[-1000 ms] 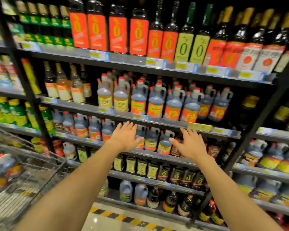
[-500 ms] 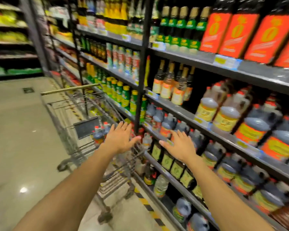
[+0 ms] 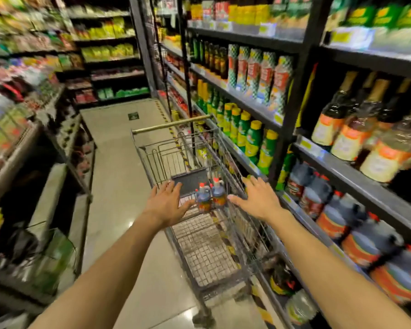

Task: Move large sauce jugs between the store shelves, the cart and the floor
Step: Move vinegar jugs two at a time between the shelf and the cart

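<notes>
Reaching with fingers spread and holding nothing, your left hand (image 3: 167, 202) and right hand (image 3: 259, 200) flank two sauce jugs (image 3: 210, 196) standing in the cart (image 3: 207, 255).

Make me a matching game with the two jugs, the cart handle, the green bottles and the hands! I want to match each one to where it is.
Things:
1. two sauce jugs
2. cart handle
3. green bottles with yellow caps
4. left hand and right hand

Places:
A. on the shelf to the right of the cart
B. inside the cart, at its far end
C. stretched out open, one on each side of the jugs
D. across the cart's far end, up high

Pairs: 1-B, 2-D, 3-A, 4-C
</notes>
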A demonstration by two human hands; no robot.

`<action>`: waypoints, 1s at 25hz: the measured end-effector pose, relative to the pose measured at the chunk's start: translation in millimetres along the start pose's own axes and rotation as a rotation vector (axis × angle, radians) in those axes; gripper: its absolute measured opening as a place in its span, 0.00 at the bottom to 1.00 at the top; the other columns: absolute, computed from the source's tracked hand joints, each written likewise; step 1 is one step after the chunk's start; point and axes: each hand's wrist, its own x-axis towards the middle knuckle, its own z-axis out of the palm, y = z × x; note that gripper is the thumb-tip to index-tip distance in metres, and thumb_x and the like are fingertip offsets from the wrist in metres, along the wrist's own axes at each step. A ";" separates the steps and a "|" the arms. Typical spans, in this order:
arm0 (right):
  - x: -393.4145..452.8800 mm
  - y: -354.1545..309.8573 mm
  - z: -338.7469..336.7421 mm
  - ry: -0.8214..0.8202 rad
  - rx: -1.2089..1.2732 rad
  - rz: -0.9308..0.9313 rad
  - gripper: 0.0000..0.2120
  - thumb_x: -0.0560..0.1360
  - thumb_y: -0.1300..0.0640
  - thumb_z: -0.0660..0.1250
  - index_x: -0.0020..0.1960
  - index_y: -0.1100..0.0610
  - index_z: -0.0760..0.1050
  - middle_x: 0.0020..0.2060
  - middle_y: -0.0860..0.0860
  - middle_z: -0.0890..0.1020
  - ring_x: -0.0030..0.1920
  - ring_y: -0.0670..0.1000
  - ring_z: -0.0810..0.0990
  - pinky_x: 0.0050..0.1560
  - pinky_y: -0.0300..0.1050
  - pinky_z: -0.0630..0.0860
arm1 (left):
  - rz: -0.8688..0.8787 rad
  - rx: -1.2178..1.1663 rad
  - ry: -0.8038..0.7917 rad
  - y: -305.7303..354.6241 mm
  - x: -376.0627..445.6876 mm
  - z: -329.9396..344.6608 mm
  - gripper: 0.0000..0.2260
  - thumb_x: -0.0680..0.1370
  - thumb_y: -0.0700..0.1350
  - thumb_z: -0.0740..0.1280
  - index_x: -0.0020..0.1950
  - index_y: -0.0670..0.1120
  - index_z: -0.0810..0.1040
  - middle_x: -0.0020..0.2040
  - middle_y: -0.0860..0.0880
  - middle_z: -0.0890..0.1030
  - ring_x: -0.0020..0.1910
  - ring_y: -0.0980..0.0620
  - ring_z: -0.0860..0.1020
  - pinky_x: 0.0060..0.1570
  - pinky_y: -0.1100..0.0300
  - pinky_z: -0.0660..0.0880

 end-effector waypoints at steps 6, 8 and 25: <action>114.6 -16.3 29.5 -0.042 0.021 -0.017 0.45 0.75 0.24 0.53 0.82 0.52 0.54 0.81 0.56 0.59 0.81 0.58 0.56 0.80 0.57 0.54 | 0.043 -0.048 -0.031 -26.5 112.5 14.4 0.39 0.80 0.70 0.47 0.84 0.47 0.49 0.83 0.46 0.53 0.83 0.47 0.50 0.80 0.46 0.47; 157.3 -22.7 41.3 -0.060 0.018 0.010 0.45 0.76 0.25 0.54 0.83 0.52 0.54 0.82 0.56 0.58 0.82 0.57 0.55 0.80 0.56 0.54 | 0.071 -0.064 -0.054 -44.5 158.8 23.0 0.39 0.80 0.70 0.47 0.84 0.46 0.49 0.83 0.46 0.53 0.82 0.47 0.50 0.80 0.46 0.47; 440.1 52.4 248.2 -0.291 0.218 0.005 0.41 0.80 0.38 0.62 0.82 0.59 0.54 0.81 0.57 0.59 0.81 0.56 0.57 0.79 0.52 0.57 | 0.000 -0.273 -0.250 -48.8 432.5 262.5 0.37 0.81 0.64 0.59 0.82 0.43 0.54 0.80 0.42 0.62 0.79 0.42 0.60 0.77 0.43 0.59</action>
